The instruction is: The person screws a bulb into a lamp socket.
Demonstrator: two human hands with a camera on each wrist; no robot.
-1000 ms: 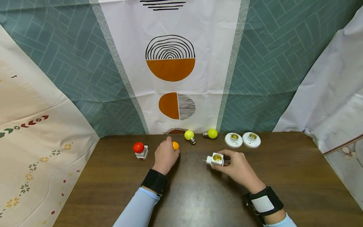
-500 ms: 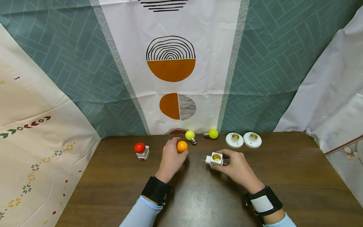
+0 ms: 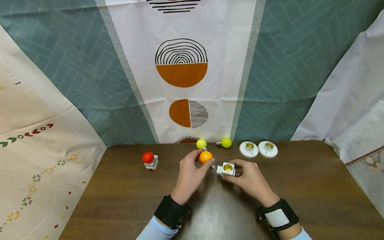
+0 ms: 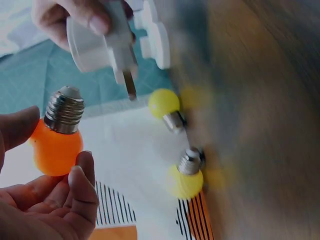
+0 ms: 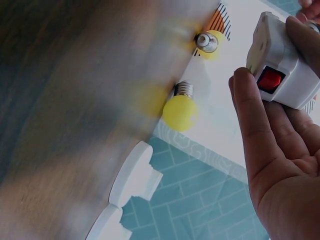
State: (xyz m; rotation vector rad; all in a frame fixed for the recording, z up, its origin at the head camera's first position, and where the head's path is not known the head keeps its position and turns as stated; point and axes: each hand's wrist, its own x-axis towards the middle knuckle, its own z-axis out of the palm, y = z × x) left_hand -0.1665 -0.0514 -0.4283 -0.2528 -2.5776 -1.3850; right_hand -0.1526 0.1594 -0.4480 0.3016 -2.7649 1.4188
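Note:
My left hand [image 3: 189, 176] pinches an orange light bulb [image 3: 205, 157] between thumb and fingers. Its metal screw base [image 4: 65, 112] points up in the left wrist view and to the lower right in the head view. Across from it, my right hand [image 3: 252, 178] grips a white plug-in lamp socket [image 3: 223, 171], its round opening facing up. On the socket's side a red switch [image 5: 270, 80] shows in the right wrist view. Metal prongs [image 4: 129, 86] stick out toward the left hand. Bulb base and socket are close together; the left wrist view shows them apart.
Two yellow bulbs [image 3: 201, 144] lie near the wooden table's [image 3: 120, 200] back edge. Right of them sit two round white lamp holders [image 3: 248, 154]. At the left, a red bulb [image 3: 148, 157] sits in another white plug-in socket [image 3: 152, 164]. A patterned cloth [image 3: 219, 83] hangs behind.
The left hand has carried the orange bulb rightward and nearer to the socket, and the bulb has turned so its base shows. The right hand has stayed almost in place.

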